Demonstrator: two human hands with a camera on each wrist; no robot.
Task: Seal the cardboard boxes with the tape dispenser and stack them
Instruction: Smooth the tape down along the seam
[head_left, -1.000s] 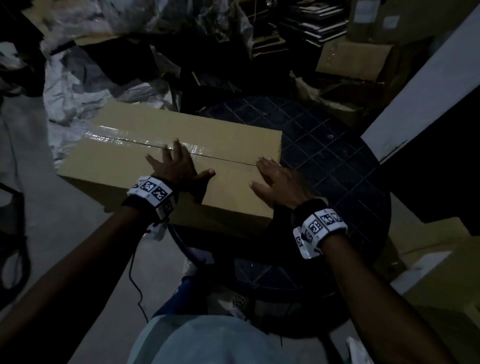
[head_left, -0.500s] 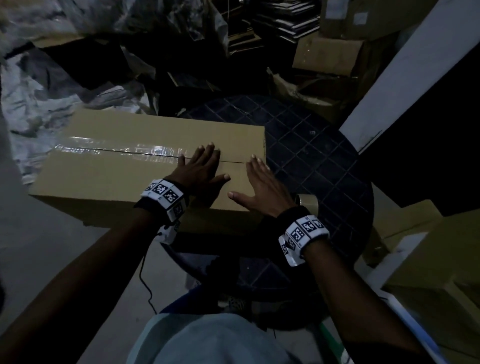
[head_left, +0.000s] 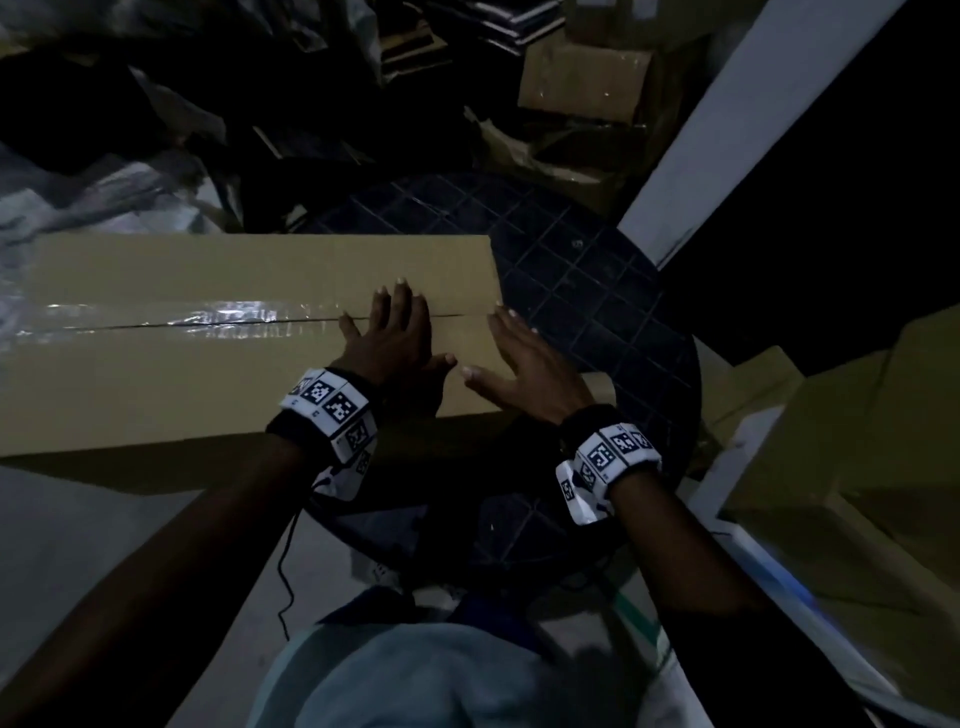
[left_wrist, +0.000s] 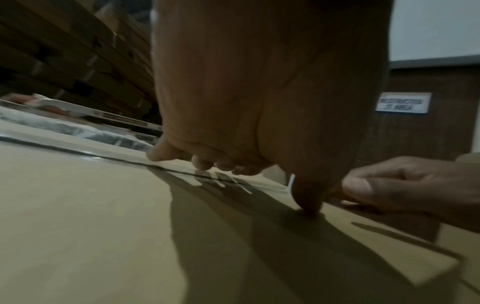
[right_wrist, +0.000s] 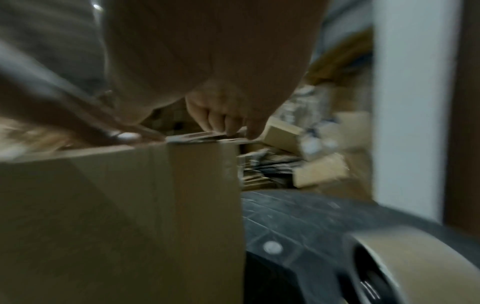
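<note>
A long cardboard box (head_left: 208, 374) lies on a round dark table (head_left: 597, 291). Shiny clear tape (head_left: 208, 314) covers its top seam from the left end to about my left hand. My left hand (head_left: 395, 338) lies flat on the seam near the box's right end, fingers straight and palm down (left_wrist: 259, 102). My right hand (head_left: 524, 364) rests at the right end of the box, its fingers touching the top edge (right_wrist: 223, 119). It holds nothing. A brown tape roll (right_wrist: 415, 263) sits on the table just right of the box, mostly hidden behind my right wrist in the head view.
More cardboard boxes (head_left: 857, 441) stand at the right and others (head_left: 582, 78) at the back. A white pillar (head_left: 753, 130) rises behind the table. Crumpled plastic sheeting (head_left: 78, 192) lies at the left. Flat cardboard (left_wrist: 78, 61) is stacked beyond the box.
My left hand has slid right along the seam, closer to my right hand. The right hand stays at the box's right end. The head view has shifted right.
</note>
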